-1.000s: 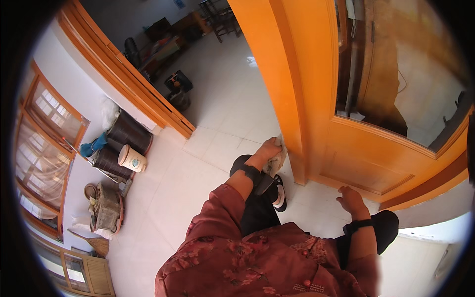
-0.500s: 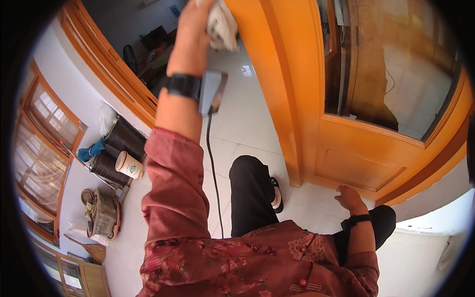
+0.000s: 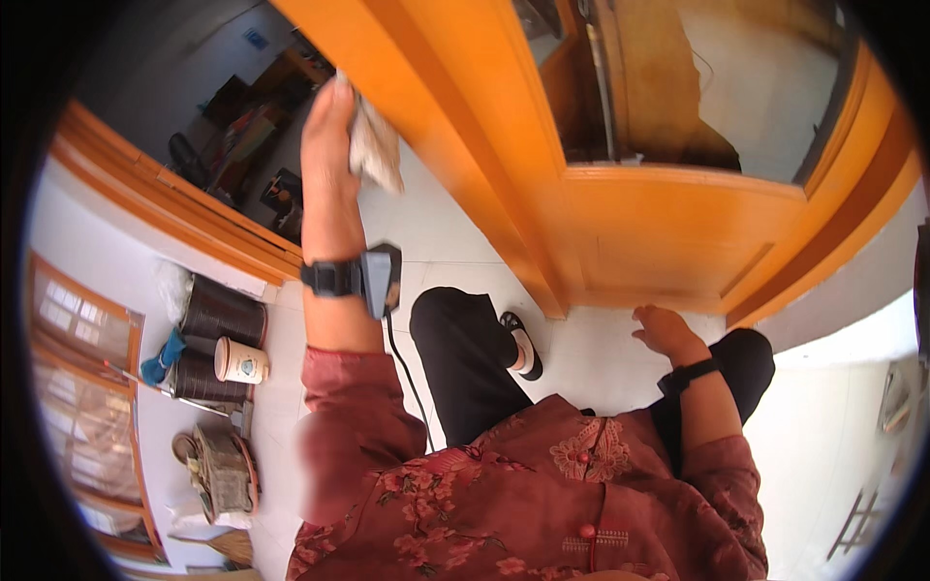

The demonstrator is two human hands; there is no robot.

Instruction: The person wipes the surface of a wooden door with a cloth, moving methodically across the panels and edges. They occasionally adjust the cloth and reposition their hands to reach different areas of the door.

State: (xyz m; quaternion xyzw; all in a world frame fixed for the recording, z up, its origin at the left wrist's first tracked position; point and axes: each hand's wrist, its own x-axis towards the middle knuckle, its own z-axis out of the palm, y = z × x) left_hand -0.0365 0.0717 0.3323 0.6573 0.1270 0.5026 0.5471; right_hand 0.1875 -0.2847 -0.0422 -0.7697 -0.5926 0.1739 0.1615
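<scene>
My left hand is raised and closed on a pale, crumpled cloth, pressing it to the edge of an orange wooden door with a glass pane. The fingertips lie along the wood, and part of the cloth hangs below the palm. Low by my right knee, my right hand holds nothing, its fingers apart and loosely bent. It is near the bottom of the door panel but seems not to touch it.
At the left wall stand a dark container, a lidded white bucket, a blue cloth and a stone-like planter. A black cable hangs from my left wrist device. Beyond the doorway is a dim room with a desk.
My left hand has moved down along the door edge with the cloth. The view has shifted, so the door sits farther left and higher. My right hand stays by the knee.
</scene>
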